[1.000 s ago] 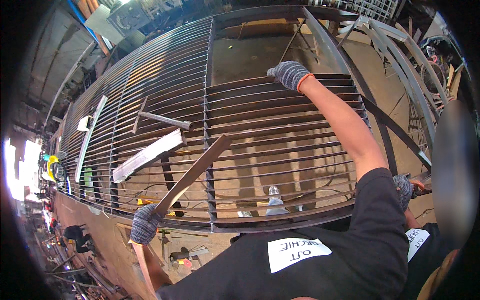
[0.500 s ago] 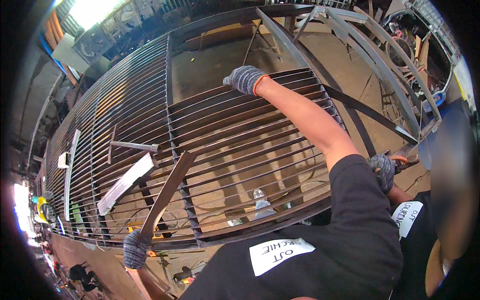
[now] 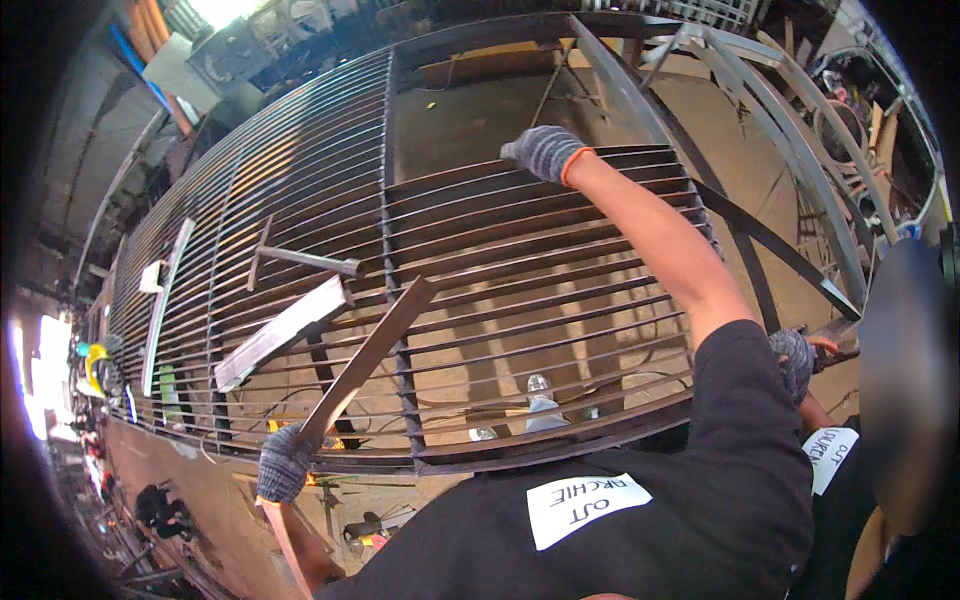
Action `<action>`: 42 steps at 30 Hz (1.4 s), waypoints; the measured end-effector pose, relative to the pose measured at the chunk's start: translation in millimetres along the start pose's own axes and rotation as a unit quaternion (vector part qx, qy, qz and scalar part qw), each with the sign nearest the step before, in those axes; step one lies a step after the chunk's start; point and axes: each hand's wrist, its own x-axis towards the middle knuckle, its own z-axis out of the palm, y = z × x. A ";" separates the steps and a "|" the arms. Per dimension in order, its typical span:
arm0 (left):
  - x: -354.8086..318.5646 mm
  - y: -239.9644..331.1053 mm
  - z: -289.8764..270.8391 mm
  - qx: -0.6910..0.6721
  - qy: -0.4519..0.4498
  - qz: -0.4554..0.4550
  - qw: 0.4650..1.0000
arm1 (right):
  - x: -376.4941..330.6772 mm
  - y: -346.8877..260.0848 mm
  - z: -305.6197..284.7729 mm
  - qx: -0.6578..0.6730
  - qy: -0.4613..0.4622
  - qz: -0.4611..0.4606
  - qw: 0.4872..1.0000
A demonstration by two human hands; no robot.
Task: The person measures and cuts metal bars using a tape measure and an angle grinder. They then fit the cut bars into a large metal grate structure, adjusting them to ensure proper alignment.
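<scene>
Left gloved hand (image 3: pixel 284 466): I see it closed around the lower end of a flat metal bar (image 3: pixel 368 362), which slants up and right from the grip, over a slatted grille (image 3: pixel 385 215). Right gloved hand (image 3: pixel 545 155): at a dark slat (image 3: pixel 440 177); I cannot tell whether it grips. Beside the bar, on the grille: pale metal length (image 3: pixel 280 335), T-shaped tool (image 3: pixel 310 261).

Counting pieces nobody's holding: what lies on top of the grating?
A T-shaped tool, a thick pale bar, a thin pale bar and a small white piece. The grating directly beneath them is covered.
</scene>
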 end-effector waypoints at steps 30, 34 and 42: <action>-11.4 17.2 0.6 -0.121 -0.012 -0.062 0.991 | -1.2 -8.4 -5.1 -0.009 -0.022 0.027 0.999; -13.8 8.6 1.0 -0.108 -0.009 -0.051 0.993 | 2.1 -7.6 -2.7 -0.006 -0.024 0.033 0.999; -10.4 21.3 -4.2 -0.094 -0.020 -0.066 0.993 | 5.5 -3.4 1.7 0.022 -0.016 0.035 0.999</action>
